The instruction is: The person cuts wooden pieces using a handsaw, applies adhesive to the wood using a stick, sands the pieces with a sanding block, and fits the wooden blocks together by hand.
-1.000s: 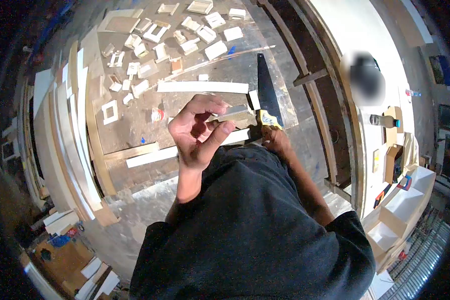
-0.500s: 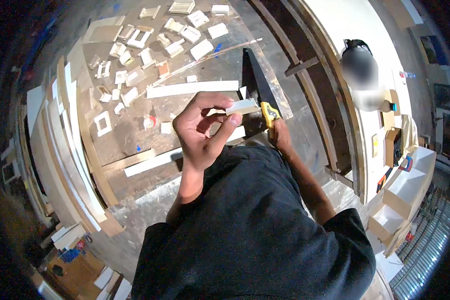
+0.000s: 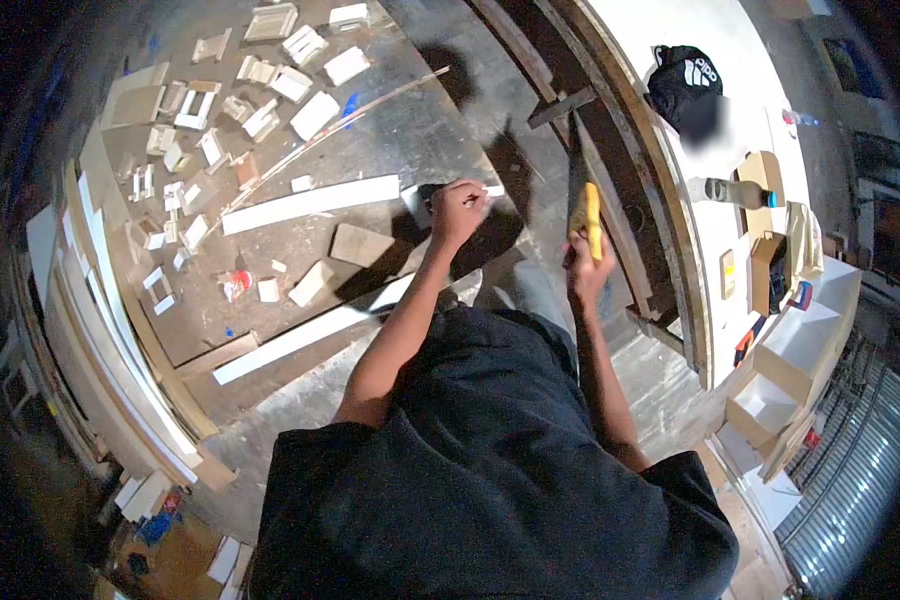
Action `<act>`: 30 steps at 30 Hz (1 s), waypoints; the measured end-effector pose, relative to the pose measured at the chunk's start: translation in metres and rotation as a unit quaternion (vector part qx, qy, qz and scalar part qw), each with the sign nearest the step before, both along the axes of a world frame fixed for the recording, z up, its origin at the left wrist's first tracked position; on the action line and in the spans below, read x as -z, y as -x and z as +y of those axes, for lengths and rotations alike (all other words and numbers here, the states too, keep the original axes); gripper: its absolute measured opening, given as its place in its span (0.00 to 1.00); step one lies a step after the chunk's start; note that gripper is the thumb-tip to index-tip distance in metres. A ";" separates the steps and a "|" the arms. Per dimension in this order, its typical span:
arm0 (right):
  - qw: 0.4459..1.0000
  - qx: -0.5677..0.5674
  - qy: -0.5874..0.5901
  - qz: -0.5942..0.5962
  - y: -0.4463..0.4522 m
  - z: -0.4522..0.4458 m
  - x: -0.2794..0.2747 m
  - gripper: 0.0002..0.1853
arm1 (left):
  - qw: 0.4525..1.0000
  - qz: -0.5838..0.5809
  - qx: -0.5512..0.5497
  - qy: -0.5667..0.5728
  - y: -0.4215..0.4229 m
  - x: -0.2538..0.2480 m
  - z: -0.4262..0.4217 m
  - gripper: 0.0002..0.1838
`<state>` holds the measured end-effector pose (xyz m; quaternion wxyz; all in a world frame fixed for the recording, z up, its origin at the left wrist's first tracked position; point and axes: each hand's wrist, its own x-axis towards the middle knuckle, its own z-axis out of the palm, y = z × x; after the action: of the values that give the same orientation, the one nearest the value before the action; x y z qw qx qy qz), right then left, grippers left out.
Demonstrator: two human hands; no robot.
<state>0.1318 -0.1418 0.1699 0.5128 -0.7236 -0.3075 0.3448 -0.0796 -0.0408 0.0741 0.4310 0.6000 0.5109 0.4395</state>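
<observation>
My right hand [image 3: 590, 268] is wrapped around the yellow handle of a handsaw [image 3: 592, 215]. The saw's dark blade points away from me, over the gap between the work board and the white-topped table. My left hand [image 3: 458, 212] is closed above the board's right edge, with the pale end of a small wood piece [image 3: 493, 191] showing past its fingertips. Left of that hand lies a long white strip [image 3: 315, 204]. Nearer to me are a flat wooden block [image 3: 361, 245] and a second long white strip [image 3: 290, 342].
Several small wooden frames [image 3: 290, 83] spread over the far left of the board [image 3: 300, 240]. Long boards [image 3: 120, 330] line the left side. A black bag [image 3: 685, 85], a bottle [image 3: 738, 192] and boxes stand on the white-topped table [image 3: 610, 30] at right.
My left hand has moved right and away from me with the small wood piece. My right hand has swung the saw to the right, off the board. The view has shifted right.
</observation>
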 end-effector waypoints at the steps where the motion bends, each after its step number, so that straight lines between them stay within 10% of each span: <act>1: 0.999 -0.042 0.019 -0.021 -0.021 0.014 0.027 0.09 | 1.000 0.027 0.001 0.010 -0.012 0.011 0.007 0.05; 10: 0.969 -0.217 0.118 0.007 -0.014 0.122 0.112 0.25 | 0.972 0.219 -0.065 -0.060 -0.053 0.004 0.023 0.05; 30: 0.931 -0.303 0.204 0.017 -0.010 0.146 0.113 0.22 | 0.871 0.403 -0.272 0.066 -0.086 0.019 0.069 0.21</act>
<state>0.1421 0.0043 0.0571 0.2307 -0.6789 -0.4262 0.5516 0.0061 0.0284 0.0554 0.0895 0.5330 0.8109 0.2243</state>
